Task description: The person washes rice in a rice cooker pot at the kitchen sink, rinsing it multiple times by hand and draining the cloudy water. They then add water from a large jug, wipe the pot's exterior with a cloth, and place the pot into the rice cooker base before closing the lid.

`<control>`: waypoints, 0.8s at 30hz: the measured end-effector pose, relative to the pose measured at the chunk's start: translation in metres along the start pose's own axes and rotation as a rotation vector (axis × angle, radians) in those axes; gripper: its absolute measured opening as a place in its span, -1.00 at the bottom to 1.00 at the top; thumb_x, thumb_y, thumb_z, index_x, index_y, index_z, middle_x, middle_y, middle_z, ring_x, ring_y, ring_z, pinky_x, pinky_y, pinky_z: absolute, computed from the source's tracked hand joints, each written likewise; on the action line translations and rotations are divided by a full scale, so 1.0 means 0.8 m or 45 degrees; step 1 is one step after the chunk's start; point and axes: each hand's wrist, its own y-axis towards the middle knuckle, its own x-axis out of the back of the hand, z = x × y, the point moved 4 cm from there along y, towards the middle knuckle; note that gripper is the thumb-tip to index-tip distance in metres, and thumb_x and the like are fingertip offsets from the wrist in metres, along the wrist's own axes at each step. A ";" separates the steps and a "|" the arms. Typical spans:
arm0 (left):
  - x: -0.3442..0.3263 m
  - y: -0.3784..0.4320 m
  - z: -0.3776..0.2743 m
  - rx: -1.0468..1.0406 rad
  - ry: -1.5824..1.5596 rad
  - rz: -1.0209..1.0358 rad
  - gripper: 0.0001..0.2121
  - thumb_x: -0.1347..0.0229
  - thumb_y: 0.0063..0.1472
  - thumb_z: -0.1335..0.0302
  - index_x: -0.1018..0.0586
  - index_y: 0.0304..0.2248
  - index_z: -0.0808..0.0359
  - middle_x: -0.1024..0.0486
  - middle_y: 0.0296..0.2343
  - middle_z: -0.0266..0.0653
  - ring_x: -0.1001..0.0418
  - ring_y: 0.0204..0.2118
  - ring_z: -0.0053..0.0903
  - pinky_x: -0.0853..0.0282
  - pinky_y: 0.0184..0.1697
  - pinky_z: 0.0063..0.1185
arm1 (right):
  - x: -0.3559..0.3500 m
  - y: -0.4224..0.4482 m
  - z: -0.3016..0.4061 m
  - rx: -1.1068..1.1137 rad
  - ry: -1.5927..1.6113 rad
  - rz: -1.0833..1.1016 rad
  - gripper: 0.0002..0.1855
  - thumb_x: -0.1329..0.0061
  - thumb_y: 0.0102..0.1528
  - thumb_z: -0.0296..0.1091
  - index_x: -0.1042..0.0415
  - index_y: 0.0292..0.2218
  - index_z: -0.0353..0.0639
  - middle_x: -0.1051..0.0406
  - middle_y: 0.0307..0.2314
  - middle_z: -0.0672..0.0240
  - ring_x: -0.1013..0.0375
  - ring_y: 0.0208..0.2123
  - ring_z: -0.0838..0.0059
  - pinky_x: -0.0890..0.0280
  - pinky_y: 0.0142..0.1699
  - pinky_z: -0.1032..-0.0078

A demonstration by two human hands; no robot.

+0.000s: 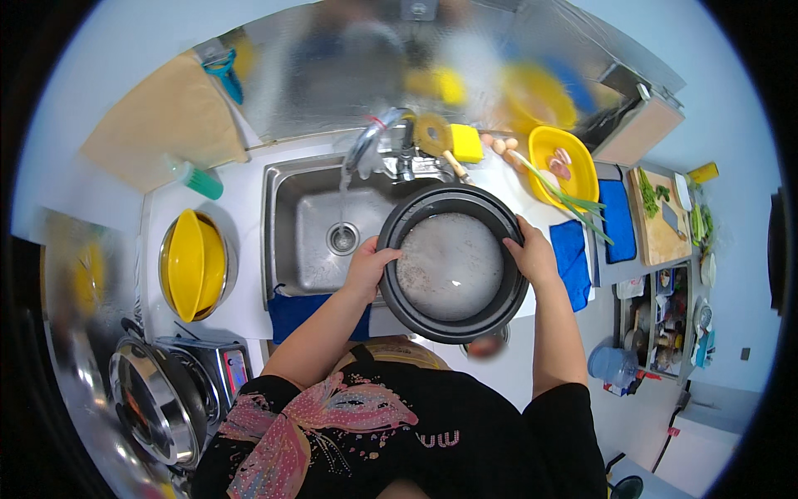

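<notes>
Both hands hold a round dark inner pot [453,334] by its rim, my left hand [368,268] at its left side and my right hand [533,249] at its right. Whitish, cloudy water [449,265] with grains at the bottom fills part of the pot. The pot overlaps the right part of a stainless steel sink [305,199] and the white counter beside it. From the faucet [368,143] a thin stream of water runs down to the sink drain [342,239].
Left of the sink, yellow bowls [193,265] stand in a metal bowl, near a lidded wok [149,405] and a cooker [234,368]. To the right are eggs [499,146], a yellow basin [586,162] with meat, green onions [570,199], blue cloths [570,262] and a cutting board [664,240] bearing a knife.
</notes>
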 end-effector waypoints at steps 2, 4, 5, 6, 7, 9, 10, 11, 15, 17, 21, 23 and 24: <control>0.029 -0.020 -0.019 0.024 -0.036 -0.096 -0.79 -0.11 0.09 0.59 -0.53 -0.23 0.34 -0.55 -0.41 -0.31 -0.51 -0.38 -0.57 -0.44 -0.29 -0.58 | -0.029 0.023 0.026 0.074 0.063 0.083 -0.36 -0.12 0.08 -0.12 -0.32 0.15 -0.11 -0.46 -0.16 -0.08 -0.47 -0.11 -0.02 -0.35 0.01 0.22; 0.057 -0.042 -0.036 -0.022 -0.072 -0.198 -0.78 -0.07 0.08 0.63 -0.52 -0.23 0.34 -0.55 -0.39 -0.28 -0.51 -0.35 -0.53 -0.43 -0.26 -0.57 | -0.065 0.046 0.058 0.165 0.098 0.135 -0.37 -0.12 0.09 -0.08 -0.34 0.14 -0.10 -0.48 -0.19 -0.08 -0.48 -0.11 -0.01 -0.35 0.01 0.24; 0.074 -0.050 -0.040 -0.039 -0.066 -0.240 -0.78 -0.07 0.07 0.63 -0.52 -0.24 0.34 -0.55 -0.39 -0.27 -0.51 -0.34 -0.52 -0.43 -0.25 -0.56 | -0.083 0.055 0.072 0.195 0.183 0.172 -0.33 -0.12 0.10 -0.01 -0.32 0.16 -0.10 -0.51 -0.23 -0.04 -0.50 -0.14 0.00 -0.36 0.01 0.26; 0.096 -0.062 -0.041 -0.053 -0.063 -0.292 -0.79 -0.07 0.07 0.64 -0.52 -0.25 0.34 -0.55 -0.38 -0.27 -0.51 -0.34 -0.51 -0.43 -0.24 -0.56 | -0.106 0.068 0.088 0.150 0.254 0.190 -0.29 -0.11 0.10 0.05 -0.30 0.16 -0.13 -0.51 -0.23 -0.04 -0.51 -0.15 0.01 -0.37 0.00 0.27; 0.114 -0.070 -0.041 -0.064 -0.062 -0.336 -0.80 -0.07 0.07 0.64 -0.51 -0.26 0.34 -0.55 -0.38 -0.26 -0.50 -0.33 -0.51 -0.43 -0.23 -0.55 | -0.117 0.078 0.110 0.098 0.320 0.205 -0.25 -0.11 0.10 0.11 -0.28 0.16 -0.16 -0.52 -0.23 -0.03 -0.52 -0.15 0.02 -0.37 0.00 0.28; 0.148 -0.080 -0.042 -0.113 -0.112 -0.411 -0.79 -0.04 0.06 0.66 -0.51 -0.26 0.34 -0.54 -0.38 -0.27 -0.50 -0.34 -0.49 -0.44 -0.23 -0.54 | -0.139 0.098 0.143 -0.015 0.371 0.286 -0.14 -0.09 0.06 0.26 -0.29 0.11 -0.33 -0.49 -0.14 -0.10 -0.52 -0.09 0.04 -0.36 0.02 0.29; 0.160 -0.080 -0.041 -0.128 -0.135 -0.435 -0.79 -0.03 0.06 0.66 -0.51 -0.27 0.34 -0.53 -0.37 -0.27 -0.51 -0.34 -0.49 -0.45 -0.24 -0.53 | -0.159 0.112 0.143 -0.029 0.349 0.245 -0.15 -0.08 0.06 0.26 -0.29 0.10 -0.33 -0.49 -0.14 -0.10 -0.50 -0.07 0.03 -0.34 0.04 0.28; 0.171 -0.078 -0.040 -0.135 -0.154 -0.449 -0.79 -0.03 0.06 0.66 -0.51 -0.27 0.33 -0.54 -0.37 -0.27 -0.51 -0.34 -0.48 -0.45 -0.24 -0.52 | -0.180 0.128 0.144 -0.037 0.327 0.204 -0.15 -0.08 0.06 0.26 -0.30 0.09 -0.34 -0.50 -0.14 -0.10 -0.49 -0.06 0.02 -0.33 0.05 0.28; 0.224 -0.061 -0.037 -0.162 -0.200 -0.519 -0.80 -0.04 0.07 0.65 -0.51 -0.27 0.31 -0.54 -0.37 -0.25 -0.51 -0.32 -0.45 -0.46 -0.24 -0.51 | -0.220 0.163 0.193 -0.023 0.348 0.378 -0.35 -0.02 0.12 0.17 -0.45 -0.07 -0.33 -0.49 -0.16 -0.11 -0.46 -0.03 0.02 -0.31 0.09 0.27; 0.239 -0.045 -0.047 -0.161 -0.219 -0.544 -0.80 -0.05 0.07 0.64 -0.51 -0.26 0.31 -0.54 -0.37 -0.24 -0.51 -0.31 -0.44 -0.46 -0.23 -0.51 | -0.234 0.176 0.203 -0.013 0.306 0.305 -0.42 0.00 0.14 0.14 -0.51 -0.17 -0.32 -0.51 -0.20 -0.11 -0.48 -0.07 -0.01 -0.32 0.06 0.24; 0.265 -0.012 -0.070 -0.225 -0.196 -0.513 -0.81 -0.09 0.15 0.59 -0.51 -0.21 0.32 -0.55 -0.33 -0.23 -0.52 -0.27 -0.42 -0.45 -0.20 -0.49 | -0.255 0.187 0.210 -0.142 0.344 0.240 -0.41 -0.01 0.12 0.16 -0.53 -0.21 -0.31 -0.53 -0.26 -0.10 -0.51 -0.13 -0.04 -0.36 -0.01 0.21; 0.281 0.007 -0.080 -0.276 -0.129 -0.511 -0.85 -0.14 0.18 0.53 -0.51 -0.24 0.33 -0.56 -0.33 -0.23 -0.52 -0.27 -0.46 -0.44 -0.22 -0.52 | -0.264 0.181 0.210 -0.200 0.459 0.230 -0.43 0.01 0.15 0.15 -0.54 -0.23 -0.30 -0.54 -0.30 -0.08 -0.53 -0.17 -0.04 -0.37 -0.04 0.19; 0.279 0.013 -0.090 -0.295 -0.122 -0.521 -0.86 -0.15 0.18 0.53 -0.51 -0.27 0.34 -0.55 -0.35 -0.25 -0.51 -0.30 -0.49 -0.44 -0.24 -0.54 | -0.266 0.178 0.208 -0.166 0.448 0.160 -0.44 0.02 0.16 0.14 -0.53 -0.21 -0.32 -0.54 -0.31 -0.06 -0.53 -0.19 0.00 -0.37 -0.06 0.22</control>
